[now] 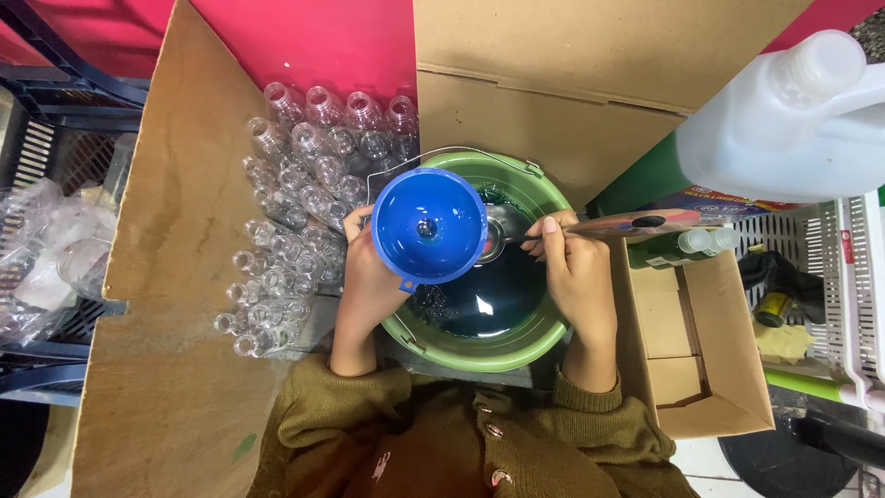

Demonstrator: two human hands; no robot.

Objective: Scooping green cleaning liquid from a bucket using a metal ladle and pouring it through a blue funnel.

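My left hand point(367, 277) holds a blue funnel point(429, 224) upright over the left side of a green bucket point(530, 335); whatever is under the funnel is hidden by it. The bucket holds a dark green liquid point(489, 300). My right hand point(576, 277) grips the handle of a metal ladle point(516, 236), whose bowl sits just right of the funnel, over the liquid. Both sleeves are olive green.
Several empty clear plastic bottles point(295, 194) lie packed in a cardboard box point(175, 277) at the left. A second cardboard box point(553, 83) stands behind the bucket. A large white jug point(793, 120) is at the upper right, above a small open carton point(701, 369) and a white crate point(857, 295).
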